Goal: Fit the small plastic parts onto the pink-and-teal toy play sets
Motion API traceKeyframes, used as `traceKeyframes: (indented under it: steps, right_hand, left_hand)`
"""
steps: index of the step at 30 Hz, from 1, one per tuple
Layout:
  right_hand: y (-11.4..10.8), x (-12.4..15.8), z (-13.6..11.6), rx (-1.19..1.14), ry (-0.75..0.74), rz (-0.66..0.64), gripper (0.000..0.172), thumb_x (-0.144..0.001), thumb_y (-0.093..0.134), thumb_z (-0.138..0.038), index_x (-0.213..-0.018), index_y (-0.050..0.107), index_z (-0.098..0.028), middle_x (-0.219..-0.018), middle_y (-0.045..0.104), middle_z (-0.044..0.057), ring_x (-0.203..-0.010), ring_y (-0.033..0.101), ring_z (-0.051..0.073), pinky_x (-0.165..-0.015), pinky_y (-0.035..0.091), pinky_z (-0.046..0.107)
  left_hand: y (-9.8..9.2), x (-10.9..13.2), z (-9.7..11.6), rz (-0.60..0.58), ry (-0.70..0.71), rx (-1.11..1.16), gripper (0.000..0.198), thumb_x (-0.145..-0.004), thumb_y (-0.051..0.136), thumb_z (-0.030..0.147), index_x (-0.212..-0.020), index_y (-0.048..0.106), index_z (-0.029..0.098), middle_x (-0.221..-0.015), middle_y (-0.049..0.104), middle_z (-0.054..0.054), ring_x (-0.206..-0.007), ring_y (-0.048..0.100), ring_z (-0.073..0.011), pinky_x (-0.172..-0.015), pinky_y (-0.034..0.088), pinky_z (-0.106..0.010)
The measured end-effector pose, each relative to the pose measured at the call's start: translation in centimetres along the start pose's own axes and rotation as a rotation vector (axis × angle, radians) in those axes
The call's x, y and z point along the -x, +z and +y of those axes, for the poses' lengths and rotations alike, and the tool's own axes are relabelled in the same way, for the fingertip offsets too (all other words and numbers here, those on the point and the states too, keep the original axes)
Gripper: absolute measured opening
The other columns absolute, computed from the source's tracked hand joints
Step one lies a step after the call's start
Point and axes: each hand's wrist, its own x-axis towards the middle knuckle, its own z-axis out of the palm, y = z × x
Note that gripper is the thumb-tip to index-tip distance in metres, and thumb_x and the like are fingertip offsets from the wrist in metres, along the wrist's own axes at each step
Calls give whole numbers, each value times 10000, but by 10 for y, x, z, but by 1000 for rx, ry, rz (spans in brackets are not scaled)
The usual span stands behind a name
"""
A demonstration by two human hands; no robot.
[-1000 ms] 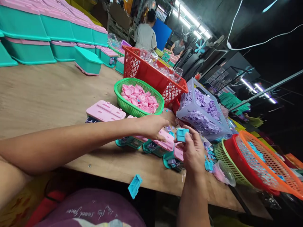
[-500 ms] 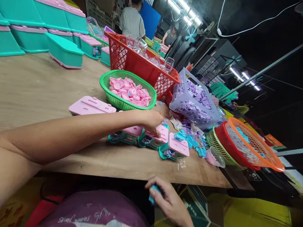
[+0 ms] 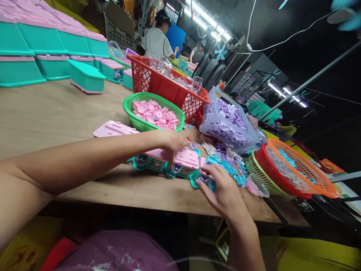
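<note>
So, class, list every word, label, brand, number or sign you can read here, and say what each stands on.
No text can be read with certainty.
Purple shirt: pale lettering, too small and slanted to read.
Yellow surface at lower left: red marks, too blurred to identify as letters.
Pink-lidded boxes: any print on their fronts is too small to read.

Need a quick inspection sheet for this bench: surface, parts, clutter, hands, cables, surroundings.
Surface: wooden table, carrying boxes and baskets.
Parts: pink-lidded boxes lined up toward the front edge.
Clutter: loose blue pieces and purple pieces before the pale crate.
Hands: left hand at the row, contact unclear; right hand in front of the rightmost box, grip unclear.
Cables: white cable overhead.
Surroundings: two people behind the baskets; lit tubes above.
</note>
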Motion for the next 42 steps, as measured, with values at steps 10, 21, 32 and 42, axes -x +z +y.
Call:
traceKeyframes:
  steps: [10, 21, 32, 42]
  right_hand:
    - [4, -124, 11, 265, -251, -480, 852, -551, 819, -548, -1220, 473, -150, -1111, 616, 144, -1045, 565, 300, -830, 482, 381]
    - [7, -107, 23, 126, -261, -391, 873, -613, 764, -369, -1348, 363, -123, -1144, 599, 142, -1008, 578, 283, -876, 463, 394]
    - [14, -98, 50, -20, -224, -282, 957, -685, 752, -427, -1465, 242, -210, -1239, 554, 107, -1104, 546, 256, -962, 445, 425]
    - [13, -118, 29, 106, -385, -372, 722, -653, 752, -535, -1244, 553, -172, -1277, 527, 149, -1174, 494, 303, -995, 416, 445]
  left_hand:
    - [10, 8, 2, 115, -80, 14, 868, -520, 818, 549, -1234, 564, 125, -1069, 673, -159, -933, 641, -305, -789, 479, -312]
    - [16, 2, 8, 158, -80, 3, 841, -516, 791, 514, -1218, 563, 111, -1074, 664, -159, -918, 633, -304, -763, 496, -334]
    - [21, 4, 0, 186, -60, 130, 1111, -520, 789, 506, -1418, 299, 72, -1248, 566, -212, -1040, 593, -334, -812, 518, -383]
    - [15, 6, 6, 106, -106, 95, 1111, -477, 856, 427, -1388, 354, 36, -1260, 562, -214, -1044, 588, -344, -897, 500, -413]
